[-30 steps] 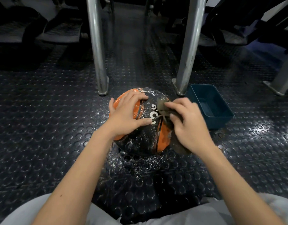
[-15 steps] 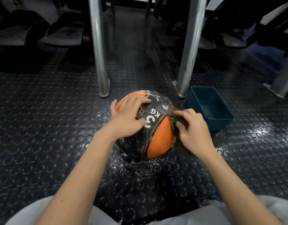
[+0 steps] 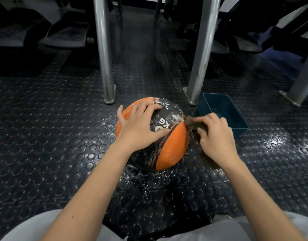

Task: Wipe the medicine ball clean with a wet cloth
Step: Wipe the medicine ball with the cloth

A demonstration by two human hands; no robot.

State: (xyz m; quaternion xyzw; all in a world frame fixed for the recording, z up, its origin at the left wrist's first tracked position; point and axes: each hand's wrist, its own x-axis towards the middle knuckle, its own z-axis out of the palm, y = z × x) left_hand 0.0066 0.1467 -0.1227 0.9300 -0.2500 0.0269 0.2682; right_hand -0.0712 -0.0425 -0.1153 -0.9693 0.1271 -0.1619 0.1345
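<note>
Dim scene, patchy glare.
We see glare on the floor (image 3: 278, 143) at right, deep shadow along the far edge, blur on the right hand (image 3: 217, 138) and cloth (image 3: 193, 123), and posts (image 3: 104, 58) leaning from lens distortion.

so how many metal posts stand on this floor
3: left post behind the medicine ball, middle post beside the blue tub, right post at the frame edge. Others may hide in the dark.

The medicine ball (image 3: 172, 146) has orange and black panels with white lettering and white specks; the floor (image 3: 54, 136) is black, studded with raised circles; the tub (image 3: 224, 103) is teal.
</note>
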